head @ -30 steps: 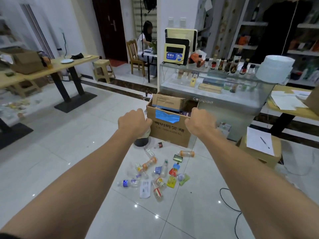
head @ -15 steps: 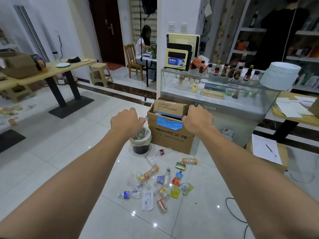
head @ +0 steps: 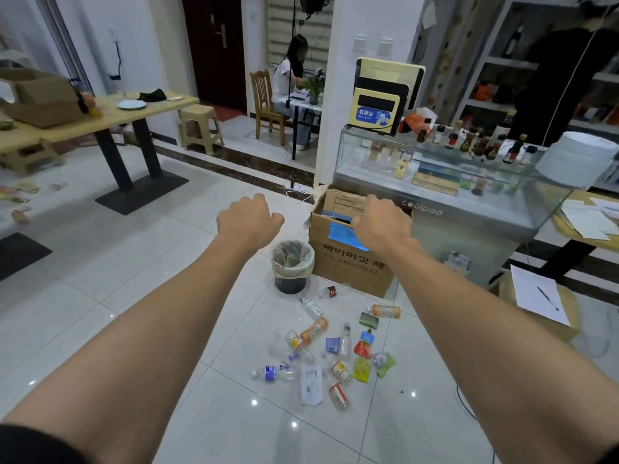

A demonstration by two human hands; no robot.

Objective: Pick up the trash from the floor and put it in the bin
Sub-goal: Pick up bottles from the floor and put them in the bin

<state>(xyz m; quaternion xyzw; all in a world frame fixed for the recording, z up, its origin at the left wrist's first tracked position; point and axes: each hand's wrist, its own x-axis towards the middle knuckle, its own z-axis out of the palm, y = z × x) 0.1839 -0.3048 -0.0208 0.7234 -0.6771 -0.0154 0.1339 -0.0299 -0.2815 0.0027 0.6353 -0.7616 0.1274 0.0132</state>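
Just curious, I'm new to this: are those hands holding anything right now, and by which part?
Nothing. The left hand and right hand are both empty fists; the trash lies untouched on the floor.

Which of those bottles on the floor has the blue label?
The clear plastic bottle lying at the pile's left edge, beside the white paper slip. Other bottles carry orange, red or pale labels.

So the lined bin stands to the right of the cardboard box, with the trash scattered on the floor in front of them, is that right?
No. The head view shows the bin to the left of the cardboard box, not the right. The trash is indeed scattered on the floor in front of them.
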